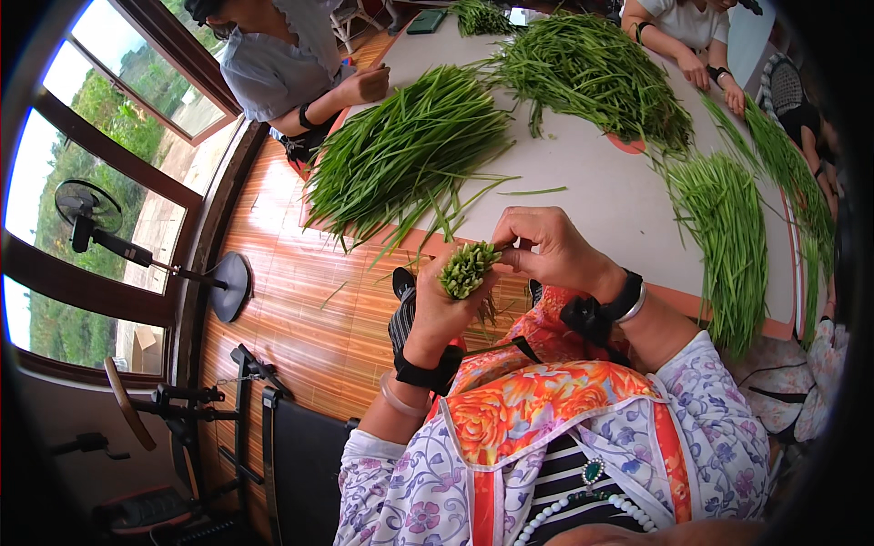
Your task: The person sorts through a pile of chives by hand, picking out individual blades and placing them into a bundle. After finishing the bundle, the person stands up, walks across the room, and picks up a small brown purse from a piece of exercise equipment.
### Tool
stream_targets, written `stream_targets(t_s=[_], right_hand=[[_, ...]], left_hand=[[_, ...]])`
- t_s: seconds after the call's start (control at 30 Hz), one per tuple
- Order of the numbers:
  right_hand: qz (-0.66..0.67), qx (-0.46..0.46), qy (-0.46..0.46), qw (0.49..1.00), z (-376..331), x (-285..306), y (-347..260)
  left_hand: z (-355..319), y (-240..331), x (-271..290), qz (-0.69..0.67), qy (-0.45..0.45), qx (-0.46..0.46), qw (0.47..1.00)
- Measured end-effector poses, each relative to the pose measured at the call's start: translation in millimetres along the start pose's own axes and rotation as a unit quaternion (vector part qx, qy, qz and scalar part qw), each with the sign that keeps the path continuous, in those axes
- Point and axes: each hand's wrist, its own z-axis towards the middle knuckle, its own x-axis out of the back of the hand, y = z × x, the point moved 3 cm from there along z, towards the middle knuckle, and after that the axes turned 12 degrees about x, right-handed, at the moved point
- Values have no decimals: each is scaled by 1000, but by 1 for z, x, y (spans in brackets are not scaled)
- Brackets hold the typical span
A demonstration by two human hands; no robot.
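My left hand point(441, 318) is wrapped round a bunch of green chives point(468, 269), its pale stem ends pointing up. At the bunch's right side, my right hand point(557, 251) has thumb and forefinger pinched together; what lies between them is too small to make out. Both hands are at the near edge of the table point(592, 187). Just beyond them, a large heap of loose chives point(410, 150) hangs partly over that edge. Another pile of chives point(724, 241) lies to the right, its ends reaching the table's front edge.
A big chive heap point(592, 77) covers the table's far side, and more chives point(797, 182) line the right edge. One person point(287, 68) sits at the far left, another point(678, 36) at the far right. A fan point(91, 214) and exercise equipment point(241, 409) stand on the left.
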Motion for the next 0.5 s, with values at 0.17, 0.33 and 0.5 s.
stream_targets(t_s=[0.17, 0.33, 0.5], right_hand=[[-81, -142, 77, 984, 15, 39, 79], [-215, -180, -4, 960, 11, 51, 133], [-256, -135, -40, 956, 12, 39, 131]], left_hand=[[-2, 7, 14, -66, 29, 30, 997], [-3, 13, 20, -85, 46, 57, 994], [-4, 13, 25, -103, 52, 62, 991]])
